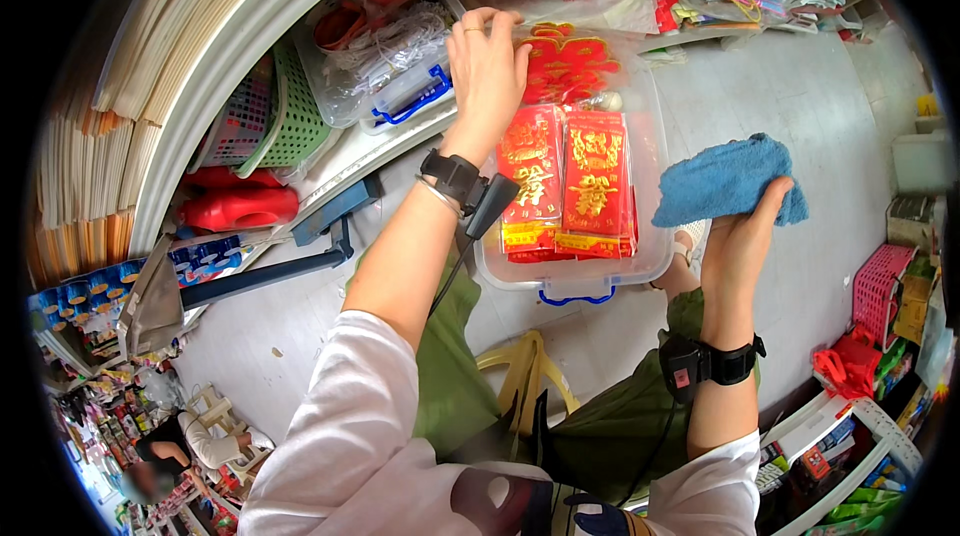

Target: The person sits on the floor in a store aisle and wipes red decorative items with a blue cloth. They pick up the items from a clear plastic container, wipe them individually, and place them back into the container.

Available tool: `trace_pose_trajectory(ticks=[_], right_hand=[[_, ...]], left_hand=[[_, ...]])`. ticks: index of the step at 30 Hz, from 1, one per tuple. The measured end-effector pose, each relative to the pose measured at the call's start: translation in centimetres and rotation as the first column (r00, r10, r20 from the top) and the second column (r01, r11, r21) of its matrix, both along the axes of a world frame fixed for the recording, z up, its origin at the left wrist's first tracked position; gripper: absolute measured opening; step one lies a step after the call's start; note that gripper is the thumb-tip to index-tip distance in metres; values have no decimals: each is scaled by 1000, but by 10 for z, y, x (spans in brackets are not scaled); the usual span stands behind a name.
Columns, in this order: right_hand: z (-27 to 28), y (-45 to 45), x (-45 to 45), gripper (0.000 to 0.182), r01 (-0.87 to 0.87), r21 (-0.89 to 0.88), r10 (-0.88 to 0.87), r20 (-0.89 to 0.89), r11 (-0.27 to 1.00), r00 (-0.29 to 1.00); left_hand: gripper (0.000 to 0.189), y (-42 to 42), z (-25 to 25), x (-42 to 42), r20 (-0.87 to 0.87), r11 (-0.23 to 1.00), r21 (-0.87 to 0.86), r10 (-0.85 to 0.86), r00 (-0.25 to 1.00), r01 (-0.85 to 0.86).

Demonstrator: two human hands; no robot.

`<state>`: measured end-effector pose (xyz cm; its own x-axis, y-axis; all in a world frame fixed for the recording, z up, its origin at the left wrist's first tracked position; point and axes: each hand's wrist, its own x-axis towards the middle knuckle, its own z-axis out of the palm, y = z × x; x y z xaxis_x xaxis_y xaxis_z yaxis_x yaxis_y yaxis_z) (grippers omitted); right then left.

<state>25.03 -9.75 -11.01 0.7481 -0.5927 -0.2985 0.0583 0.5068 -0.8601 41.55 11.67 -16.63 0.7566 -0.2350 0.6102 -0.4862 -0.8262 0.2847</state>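
A transparent plastic storage bin [651, 236] with a blue handle is in front of me. Two stacks of red envelopes with gold print, the left stack [529, 179] and the right stack [594, 179], lie inside it. Beyond them are red cut-out decorations [570, 63] in transparent wrapping. My left hand [487, 63] is at the bin's far left corner, beside the decorations; its fingertips bend down, and what they touch is unclear. To the right of the bin, my right hand [739, 236] holds a blue cloth [727, 179], thumb on top and the other fingers hidden beneath.
A white shelf on the left holds another transparent bin [375, 48] and a green basket [289, 108]. Below it a red plastic bottle [240, 208] lies near a dark metal bar [262, 277]. A yellow stool [529, 363] is between my legs. Another person [161, 453] sits at lower left.
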Motion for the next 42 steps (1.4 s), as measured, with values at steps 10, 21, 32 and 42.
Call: trace_pose_trajectory(ticks=[10,21,32,42], right_hand=[[0,-2,-2,52,-3,-8,3,11,1000,1000],[-2,-10,-6,51,10,4,-10,32,1000,999],[-2,-17,-6,51,24,41,-26,58,999,998],[0,-6,-3,54,23,30,-23,5,999,1000]], left_hand=[[29,-7,-3,-15,-280,997,18,-65,958,73],[66,-33,-76,-71,-608,907,175,-206,767,383],[71,-40,-59,-64,-646,890,202,-192,739,408],[42,-20,-36,-69,-784,947,-148,-289,549,286]])
